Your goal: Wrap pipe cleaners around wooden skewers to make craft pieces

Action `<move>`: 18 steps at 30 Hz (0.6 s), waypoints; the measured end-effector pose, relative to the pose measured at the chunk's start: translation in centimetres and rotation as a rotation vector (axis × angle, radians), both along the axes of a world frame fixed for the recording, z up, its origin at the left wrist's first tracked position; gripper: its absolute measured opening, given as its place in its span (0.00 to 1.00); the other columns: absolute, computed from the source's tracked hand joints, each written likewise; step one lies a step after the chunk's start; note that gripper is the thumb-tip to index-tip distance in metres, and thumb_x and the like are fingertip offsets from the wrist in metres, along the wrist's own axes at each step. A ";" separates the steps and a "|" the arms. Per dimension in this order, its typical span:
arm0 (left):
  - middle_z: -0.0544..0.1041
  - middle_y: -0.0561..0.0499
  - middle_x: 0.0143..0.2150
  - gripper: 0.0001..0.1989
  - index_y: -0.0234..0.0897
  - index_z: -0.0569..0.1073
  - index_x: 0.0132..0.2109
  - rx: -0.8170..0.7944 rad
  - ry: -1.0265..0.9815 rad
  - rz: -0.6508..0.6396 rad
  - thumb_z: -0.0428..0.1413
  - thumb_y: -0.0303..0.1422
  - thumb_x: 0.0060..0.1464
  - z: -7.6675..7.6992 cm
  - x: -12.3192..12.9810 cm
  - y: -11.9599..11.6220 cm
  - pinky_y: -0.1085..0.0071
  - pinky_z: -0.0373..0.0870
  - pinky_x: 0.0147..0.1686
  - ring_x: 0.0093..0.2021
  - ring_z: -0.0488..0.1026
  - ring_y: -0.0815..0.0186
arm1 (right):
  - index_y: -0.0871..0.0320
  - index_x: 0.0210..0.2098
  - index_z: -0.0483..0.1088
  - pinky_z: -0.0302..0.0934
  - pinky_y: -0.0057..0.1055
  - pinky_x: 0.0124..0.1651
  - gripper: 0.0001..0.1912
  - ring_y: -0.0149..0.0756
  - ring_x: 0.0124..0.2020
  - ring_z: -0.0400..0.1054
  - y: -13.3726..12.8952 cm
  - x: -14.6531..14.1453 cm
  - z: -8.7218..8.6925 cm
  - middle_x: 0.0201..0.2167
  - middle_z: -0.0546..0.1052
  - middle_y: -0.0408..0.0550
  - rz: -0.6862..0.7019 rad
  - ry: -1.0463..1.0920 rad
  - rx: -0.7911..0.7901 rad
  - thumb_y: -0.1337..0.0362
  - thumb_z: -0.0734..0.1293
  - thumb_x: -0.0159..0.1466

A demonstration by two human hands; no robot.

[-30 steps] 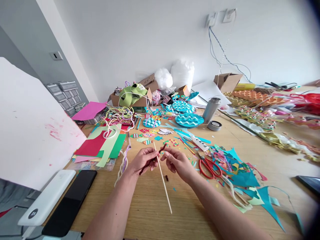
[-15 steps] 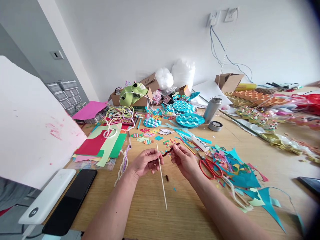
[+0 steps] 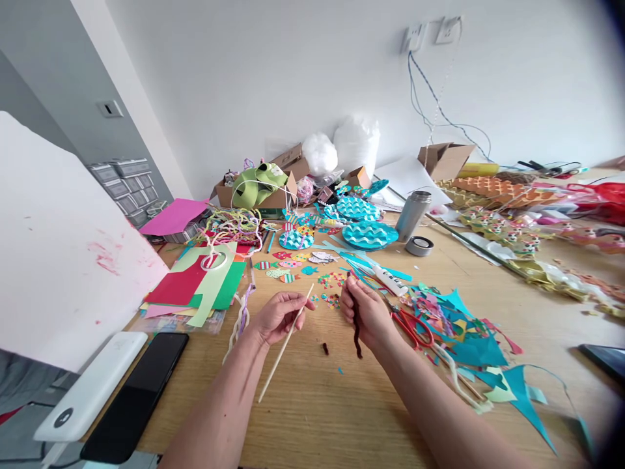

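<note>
A thin pale wooden stick [image 3: 280, 354] is pinched near its upper end between the thumb and fingers of my left hand [image 3: 282, 318]. It slants down toward the lower left, above the table. In my right hand [image 3: 367, 314] a dark brown fuzzy strip of yarn or pipe cleaner [image 3: 358, 329] is gripped, its lower end hanging down past the fingers. A short dark brown piece [image 3: 325, 349] lies on the table between the hands. Just beyond them are tiny coloured paper bits [image 3: 332, 281] and several paper fish [image 3: 288, 264].
Red-handled scissors [image 3: 413, 329], a white glue tube [image 3: 390, 280] and paper scraps [image 3: 481, 345] lie to the right. Coloured paper sheets [image 3: 178, 283], a phone [image 3: 137, 394] and a white power bank [image 3: 92, 384] are at left. Farther back stand a metal flask [image 3: 414, 216] and blue wavy plates [image 3: 370, 234].
My hands have moved apart. The brown strip has left my left hand and now hangs from my right. The stick has swung so its lower end points left.
</note>
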State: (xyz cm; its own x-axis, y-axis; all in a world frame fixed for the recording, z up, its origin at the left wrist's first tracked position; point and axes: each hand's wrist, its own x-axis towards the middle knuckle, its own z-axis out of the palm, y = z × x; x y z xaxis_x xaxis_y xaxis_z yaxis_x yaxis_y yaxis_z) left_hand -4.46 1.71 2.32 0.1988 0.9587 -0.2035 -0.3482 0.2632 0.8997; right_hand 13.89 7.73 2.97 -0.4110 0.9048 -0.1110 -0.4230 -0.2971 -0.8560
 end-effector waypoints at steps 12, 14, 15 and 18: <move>0.63 0.56 0.12 0.14 0.31 0.76 0.32 0.046 0.038 -0.034 0.58 0.41 0.49 0.3 0.8 0.0 0.76 0.45 0.16 0.13 0.54 0.75 | 0.58 0.31 0.65 0.37 0.20 0.12 0.19 0.20 0.10 0.46 -1.0 -0.7 -0.7 0.12 0.58 0.31 0.148 -0.122 0.112 0.48 0.68 0.56; 0.64 0.56 0.11 0.14 0.32 0.75 0.32 0.040 0.049 -0.055 0.58 0.41 0.50 0.2 0.9 0.0 0.76 0.45 0.16 0.13 0.54 0.75 | 0.58 0.31 0.65 0.37 0.20 0.12 0.19 0.20 0.10 0.46 -1.0 -0.8 -0.8 0.12 0.58 0.31 0.140 -0.142 0.124 0.47 0.68 0.56; 0.64 0.56 0.11 0.14 0.32 0.75 0.32 0.041 0.056 -0.066 0.57 0.41 0.50 0.2 0.9 -0.1 0.76 0.45 0.16 0.13 0.55 0.75 | 0.59 0.31 0.65 0.37 0.20 0.12 0.20 0.20 0.10 0.46 -1.0 -0.9 -0.9 0.12 0.58 0.31 0.140 -0.152 0.133 0.47 0.67 0.56; 0.64 0.56 0.12 0.14 0.32 0.76 0.32 0.047 0.089 -0.085 0.57 0.41 0.51 0.0 1.1 -0.1 0.76 0.44 0.16 0.12 0.55 0.76 | 0.58 0.30 0.64 0.38 0.19 0.11 0.20 0.20 0.09 0.46 -1.1 -1.0 -1.0 0.12 0.59 0.31 0.147 -0.182 0.170 0.47 0.67 0.56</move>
State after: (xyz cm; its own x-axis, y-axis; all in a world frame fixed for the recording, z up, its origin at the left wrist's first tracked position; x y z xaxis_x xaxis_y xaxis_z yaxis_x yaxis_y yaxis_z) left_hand -3.38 1.62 2.32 0.2630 0.9481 -0.1788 -0.2446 0.2448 0.9382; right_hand 12.89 6.66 1.93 -0.5261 0.8491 -0.0471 -0.2205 -0.1897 -0.9568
